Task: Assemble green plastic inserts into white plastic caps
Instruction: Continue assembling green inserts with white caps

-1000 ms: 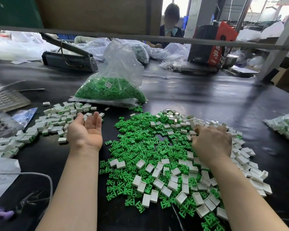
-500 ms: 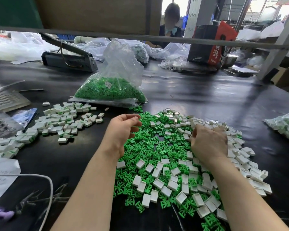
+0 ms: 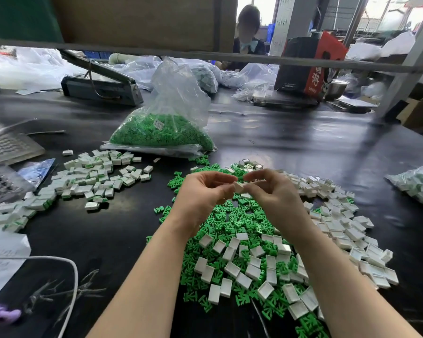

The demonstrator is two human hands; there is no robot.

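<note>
Where fingers (image 3: 226,191) meet, white cap (image 3: 239,187).

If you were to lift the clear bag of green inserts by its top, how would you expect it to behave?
The clear bag would probably sag: its film looks thin and crumpled, and the green inserts lie heaped at its bottom. The load would likely shift, being many loose pieces. The top stands open, so tipping it might spill them onto the table.

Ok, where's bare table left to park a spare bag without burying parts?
Bare black table lies beyond the loose pile, between the insert bag and the bag at the right edge. A narrower strip runs between the assembled caps and the left forearm. Crowded: under both hands.
</note>
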